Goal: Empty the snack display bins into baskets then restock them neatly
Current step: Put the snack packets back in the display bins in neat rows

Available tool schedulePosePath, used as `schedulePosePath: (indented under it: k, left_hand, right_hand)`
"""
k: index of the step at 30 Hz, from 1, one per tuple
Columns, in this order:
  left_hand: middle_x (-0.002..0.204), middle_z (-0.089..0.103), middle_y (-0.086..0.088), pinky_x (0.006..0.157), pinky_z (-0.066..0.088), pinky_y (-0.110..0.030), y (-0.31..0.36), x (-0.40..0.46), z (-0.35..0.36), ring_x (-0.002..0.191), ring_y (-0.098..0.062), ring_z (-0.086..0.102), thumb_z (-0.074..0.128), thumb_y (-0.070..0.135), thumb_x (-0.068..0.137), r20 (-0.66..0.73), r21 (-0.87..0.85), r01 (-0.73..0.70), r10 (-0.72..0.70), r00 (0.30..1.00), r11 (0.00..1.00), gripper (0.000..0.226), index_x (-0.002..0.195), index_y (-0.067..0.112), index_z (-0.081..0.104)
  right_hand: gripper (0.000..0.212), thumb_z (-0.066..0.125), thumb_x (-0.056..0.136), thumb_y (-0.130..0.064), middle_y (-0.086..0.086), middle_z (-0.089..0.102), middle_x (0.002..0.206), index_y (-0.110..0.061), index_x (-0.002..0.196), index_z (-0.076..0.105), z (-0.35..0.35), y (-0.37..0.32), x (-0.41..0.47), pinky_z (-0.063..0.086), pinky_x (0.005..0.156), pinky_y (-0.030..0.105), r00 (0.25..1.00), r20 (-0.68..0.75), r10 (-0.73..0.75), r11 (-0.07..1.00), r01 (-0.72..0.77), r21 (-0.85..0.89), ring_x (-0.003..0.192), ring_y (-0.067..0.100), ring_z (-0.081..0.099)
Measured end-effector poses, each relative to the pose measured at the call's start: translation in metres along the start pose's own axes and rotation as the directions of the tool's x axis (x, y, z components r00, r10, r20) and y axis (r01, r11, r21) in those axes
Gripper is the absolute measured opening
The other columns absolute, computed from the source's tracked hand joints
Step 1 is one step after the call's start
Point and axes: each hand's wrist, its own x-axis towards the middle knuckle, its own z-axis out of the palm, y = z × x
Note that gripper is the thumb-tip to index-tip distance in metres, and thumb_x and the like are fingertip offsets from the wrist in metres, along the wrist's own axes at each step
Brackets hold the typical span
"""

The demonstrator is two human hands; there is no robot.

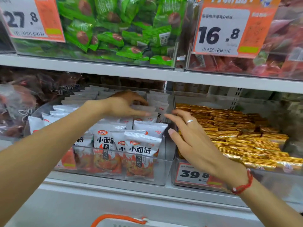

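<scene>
The left hand's [124, 104] grip curls around a few white snack packets [144, 108] at the back of the clear display bin [162, 167] on the lower shelf; the right hand [193, 138] hovers beside, fingers straight, holding nothing. The packets look light, soft and slippery, best pinched together by their flat sides.

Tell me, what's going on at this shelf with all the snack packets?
A person is tidying a clear display bin of white and red snack packets on a shop shelf. The left hand grips a few packets near the back of the bin, while the right hand hovers open at the bin's right wall, touching nothing clearly. The bin is nearly full, with packets standing in rows. Gold packets fill the neighbouring bin, and an orange basket handle shows below.
</scene>
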Motion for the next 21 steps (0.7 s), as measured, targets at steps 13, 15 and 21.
schedulePosePath:
  k: [13, 15, 21]
  left_hand:
    - [0.111, 0.064, 0.024, 0.095, 0.038, -0.016, 0.005, -0.106, -0.004, 0.109, 0.004, 0.051, 0.049, 0.062, 0.091, -0.386, -0.203, -0.079, -0.006, 0.923, 0.976, 0.038, 0.109, 0.035, 0.068]
    - [0.115, 0.060, 0.031, 0.097, 0.038, -0.017, 0.003, -0.129, 0.002, 0.113, 0.006, 0.049, 0.048, 0.077, 0.078, -0.319, -0.074, -0.034, 0.009, 0.948, 0.997, 0.047, 0.111, 0.046, 0.063]
    - [0.126, 0.060, 0.018, 0.093, 0.037, -0.030, 0.009, -0.131, 0.015, 0.116, -0.013, 0.053, 0.049, 0.073, 0.078, -0.308, 0.130, 0.015, 0.026, 0.951, 0.991, 0.059, 0.127, 0.041, 0.056]
  right_hand:
    - [0.048, 0.044, 0.101, -0.037, -0.003, 0.055, 0.135, -0.027, 0.147, 0.037, -0.025, -0.037, 0.034, 0.041, 0.094, 0.030, 0.963, 0.240, -0.119, 0.965, 0.170, -0.202, 0.120, 0.013, 0.047]
    - [0.045, 0.051, 0.099, -0.035, 0.001, 0.061, 0.129, -0.026, 0.143, 0.045, -0.023, -0.042, 0.046, 0.049, 0.083, 0.033, 0.941, 0.329, -0.084, 0.939, 0.185, -0.290, 0.101, 0.012, 0.059]
    - [0.031, 0.061, 0.090, -0.017, -0.010, 0.072, 0.111, -0.032, 0.116, 0.071, -0.006, -0.054, 0.069, 0.052, 0.080, 0.024, 0.964, 0.249, -0.091, 0.955, 0.156, -0.253, 0.104, 0.012, 0.065]
